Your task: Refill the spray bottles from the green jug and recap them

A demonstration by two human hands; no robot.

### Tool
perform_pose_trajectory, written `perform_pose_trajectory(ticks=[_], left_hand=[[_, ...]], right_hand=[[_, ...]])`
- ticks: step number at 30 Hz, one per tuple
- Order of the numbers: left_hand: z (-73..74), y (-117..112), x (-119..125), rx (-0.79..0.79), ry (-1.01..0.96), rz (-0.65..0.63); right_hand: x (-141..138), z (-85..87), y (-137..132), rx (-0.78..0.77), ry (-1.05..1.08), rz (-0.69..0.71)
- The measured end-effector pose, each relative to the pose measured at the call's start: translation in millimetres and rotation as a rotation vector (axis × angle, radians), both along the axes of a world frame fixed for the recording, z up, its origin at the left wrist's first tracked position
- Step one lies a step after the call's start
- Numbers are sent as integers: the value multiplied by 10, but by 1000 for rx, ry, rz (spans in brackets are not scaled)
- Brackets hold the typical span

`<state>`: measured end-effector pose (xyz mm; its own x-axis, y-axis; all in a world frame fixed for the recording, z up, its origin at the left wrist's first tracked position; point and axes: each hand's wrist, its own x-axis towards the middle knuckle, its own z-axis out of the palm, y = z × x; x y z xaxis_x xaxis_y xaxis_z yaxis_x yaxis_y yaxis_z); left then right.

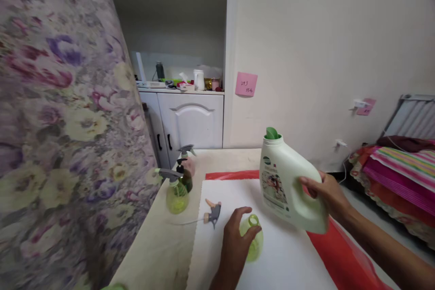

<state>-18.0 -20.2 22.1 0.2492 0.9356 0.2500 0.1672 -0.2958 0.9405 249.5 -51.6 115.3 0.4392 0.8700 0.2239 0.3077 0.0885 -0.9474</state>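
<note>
My left hand point(234, 234): thumb and forefinger curved round neck and shoulder of small bottle point(253, 250); whether pressing, I cannot tell. Small bottle: green, open-necked, on white sheet point(285, 265); probably light, thin-walled, easily tipped; best steadied at shoulder. My right hand point(326, 192): fingers wrapped round handle of jug point(288, 183). Jug: plastic, right of bottle; likely stiff, heavier if full, slick if wet; I'd grip by handle.
</note>
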Motion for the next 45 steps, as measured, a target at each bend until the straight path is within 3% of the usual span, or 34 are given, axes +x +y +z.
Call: perform_pose_trajectory(ticks=[4, 7, 15, 27, 33, 40, 45], left_hand=[[-22, 11, 36, 23, -20, -13], [4, 2, 39, 36, -27, -38], [130, -104, -66, 43, 23, -83], [125, -91, -69, 2, -35, -141], [103, -54, -74, 7, -74, -166], [88, -44, -85, -26, -95, -176], [100, -26, -85, -31, -105, -185]], right_hand=[[138, 118, -451, -113, -31, 35], [201, 115, -697, -210, -81, 60], [259, 64, -1009, -372, -209, 218], [25, 331, -1054, -442, -309, 438], [76, 362, -1017, -402, -534, 389], [48, 496, -1025, -453, -438, 539], [-52, 625, -982, -467, -480, 582]])
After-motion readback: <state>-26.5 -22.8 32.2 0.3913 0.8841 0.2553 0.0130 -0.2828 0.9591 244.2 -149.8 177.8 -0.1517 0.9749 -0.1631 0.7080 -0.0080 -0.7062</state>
